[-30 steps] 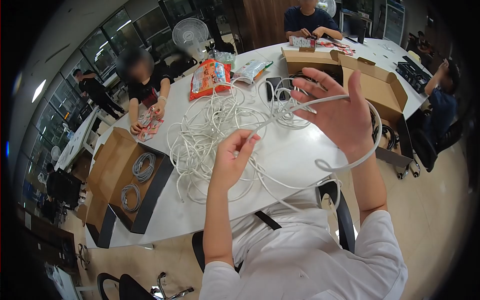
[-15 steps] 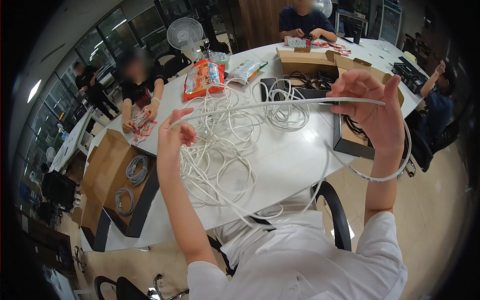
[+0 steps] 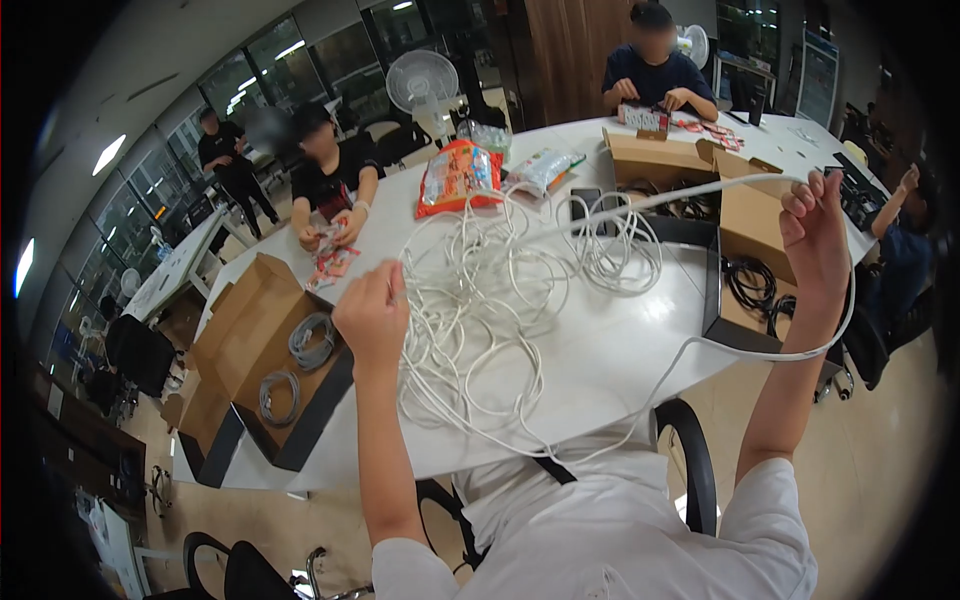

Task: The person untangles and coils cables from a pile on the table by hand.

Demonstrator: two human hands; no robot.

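Note:
My right hand [image 3: 815,225], raised at the right, is closed on a white cable [image 3: 690,192]. From it one length stretches left over the table and another loops down past my forearm toward my lap. My left hand [image 3: 373,312] is closed in a fist at the left of a large tangle of white cable [image 3: 480,330]; the stretched length blurs near it, and what its fingers hold is hidden. A smaller loose coil of white cable [image 3: 618,255] lies right of the tangle, beside a dark phone [image 3: 584,208].
An open box [image 3: 225,355] at left holds grey cable coils [image 3: 311,340]. Open boxes [image 3: 765,215] at right hold black cables [image 3: 748,284]. Snack bags [image 3: 459,178] lie at the back. Two people sit across the white table [image 3: 590,370]; another person is at far right.
My right hand has moved right and its fingers have closed on the cable. My left hand has gone from spread fingers to a fist. The cable between them has been drawn out longer.

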